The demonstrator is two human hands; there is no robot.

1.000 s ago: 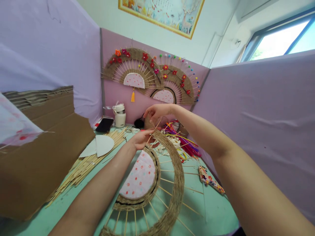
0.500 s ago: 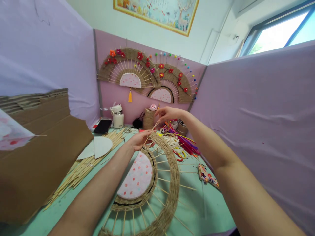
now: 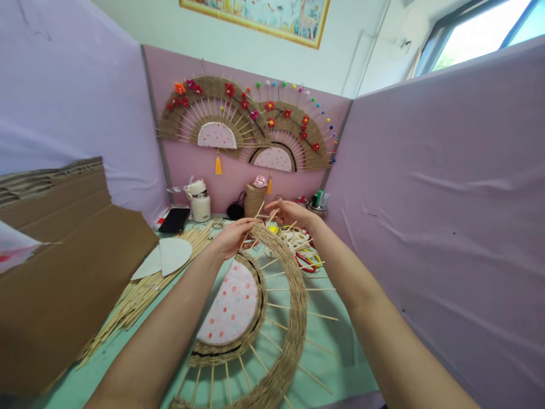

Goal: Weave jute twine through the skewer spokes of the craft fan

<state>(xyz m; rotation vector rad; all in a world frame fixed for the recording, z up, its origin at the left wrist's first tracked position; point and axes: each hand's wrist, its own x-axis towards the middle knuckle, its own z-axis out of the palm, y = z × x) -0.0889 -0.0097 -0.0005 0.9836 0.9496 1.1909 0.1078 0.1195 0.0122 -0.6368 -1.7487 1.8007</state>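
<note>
A half-round fan of thin sticks and woven twine (image 3: 298, 307) stands tilted in front of me, with a pink-dotted white half-disc (image 3: 230, 307) at its centre. My left hand (image 3: 234, 237) is closed around the fan's upper end, where the outer twine band meets the edge stick. Just right of it, my right hand (image 3: 292, 213) has its fingers curled together beside the stick tips at the top of that band. What lies between those fingertips is too small to make out. Bare stick ends poke out past the band on the right.
Loose sticks (image 3: 123, 307) lie on the green table at left under white half-discs (image 3: 174, 255), beside a cardboard sheet (image 3: 72, 284). Behind are a phone (image 3: 174, 220), a white bottle (image 3: 199, 201) and a twine spool (image 3: 254, 200). Finished fans (image 3: 221, 105) hang on the back panel.
My right hand has come down, closer to the top of the twine band. My left hand keeps its grip on the fan's end. The view has shifted slightly.
</note>
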